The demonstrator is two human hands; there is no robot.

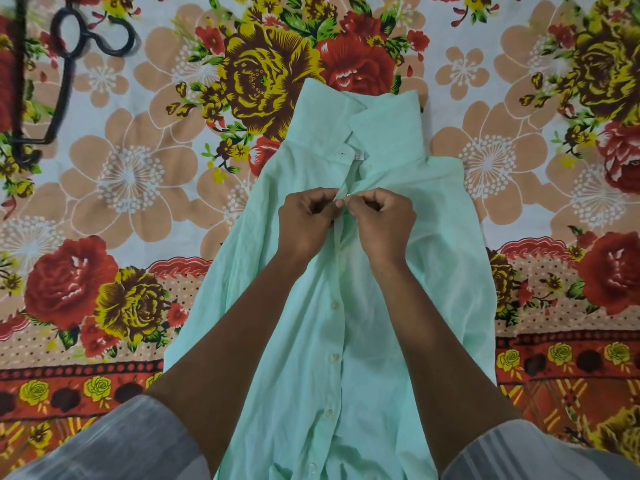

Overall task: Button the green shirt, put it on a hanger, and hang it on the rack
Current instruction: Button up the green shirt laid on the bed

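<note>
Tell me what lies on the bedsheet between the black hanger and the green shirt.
Nothing: in the head view, only bare floral bedsheet separates the black hanger at top left from the green shirt.

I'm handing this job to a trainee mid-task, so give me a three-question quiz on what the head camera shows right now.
1. True or false: both hands are working at the shirt's front opening, just below the collar.
2. Where does the black hanger lie? A) on the shirt B) at the upper left of the floral sheet C) in the right hand
3. Short answer: do the buttons below the hands look fastened?

Key:
1. True: the left hand and right hand pinch the placket of the green shirt below the collar.
2. B: the hanger lies on the floral sheet, apart from the shirt.
3. Yes, the buttons look fastened.
</note>
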